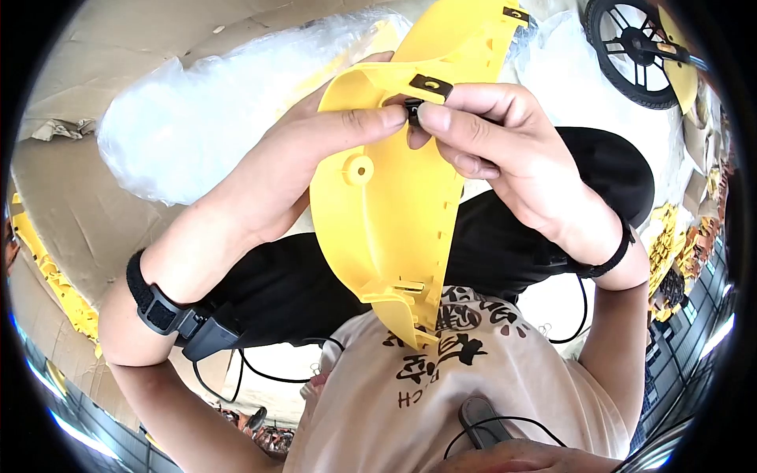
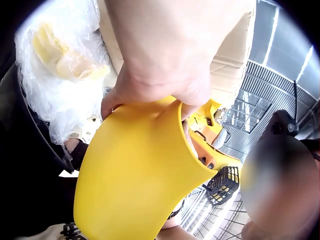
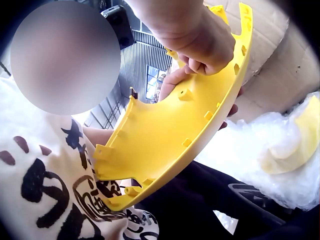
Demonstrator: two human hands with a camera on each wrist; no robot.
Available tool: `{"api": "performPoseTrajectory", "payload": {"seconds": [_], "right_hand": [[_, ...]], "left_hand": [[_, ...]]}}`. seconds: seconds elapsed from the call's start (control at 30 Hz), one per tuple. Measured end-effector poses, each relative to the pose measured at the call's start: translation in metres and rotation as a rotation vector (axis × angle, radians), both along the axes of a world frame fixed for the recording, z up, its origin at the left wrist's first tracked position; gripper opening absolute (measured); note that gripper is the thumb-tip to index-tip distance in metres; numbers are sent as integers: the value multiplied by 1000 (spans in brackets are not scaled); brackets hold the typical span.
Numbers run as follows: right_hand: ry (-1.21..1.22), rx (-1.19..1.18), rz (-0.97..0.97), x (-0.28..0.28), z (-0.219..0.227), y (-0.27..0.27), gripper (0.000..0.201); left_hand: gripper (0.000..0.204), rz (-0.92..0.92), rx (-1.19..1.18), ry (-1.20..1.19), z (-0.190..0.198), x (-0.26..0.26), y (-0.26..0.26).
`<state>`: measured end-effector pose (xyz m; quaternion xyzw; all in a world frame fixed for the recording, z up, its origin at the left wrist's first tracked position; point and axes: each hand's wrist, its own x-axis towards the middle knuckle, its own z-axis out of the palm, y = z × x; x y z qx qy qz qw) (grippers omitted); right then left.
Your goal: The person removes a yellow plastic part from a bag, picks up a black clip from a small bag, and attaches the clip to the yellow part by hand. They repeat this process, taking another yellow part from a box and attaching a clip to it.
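Observation:
A curved yellow plastic cover (image 1: 386, 213) is held up over the lap, its hollow side facing the head camera. My left hand (image 1: 303, 146) grips its edge, with the fingers behind and the thumb across the inside. Between the thumb and fingers of my right hand (image 1: 509, 142) is a small black clip (image 1: 413, 112), pinched near a yellow tab; the left thumb tip is right at it. Another black clip (image 1: 430, 85) sits on that tab, and a third black clip (image 1: 516, 15) is at the cover's far end. In the left wrist view the smooth outer face (image 2: 130, 170) shows.
Clear plastic wrapping (image 1: 181, 126) with yellow pieces inside lies on brown cardboard (image 1: 79, 181) at the left. A black spoked wheel (image 1: 631, 51) is at the upper right. More yellow parts (image 1: 55, 284) line the left edge. Cables hang from the wrist straps (image 1: 158, 303).

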<state>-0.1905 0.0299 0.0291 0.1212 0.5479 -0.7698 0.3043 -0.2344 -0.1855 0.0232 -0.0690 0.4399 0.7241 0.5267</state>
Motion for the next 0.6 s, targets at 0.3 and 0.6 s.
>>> {"api": "performPoseTrajectory", "payload": {"seconds": [0.3,0.6], "right_hand": [[45,8,-20,-1,-1,-2,24],[87,58,-26,1,-3,-3,22]], "left_hand": [[50,-25,-29,17,-1,0,-2],[50,-9,-56,10,-1,1,-1]]}}
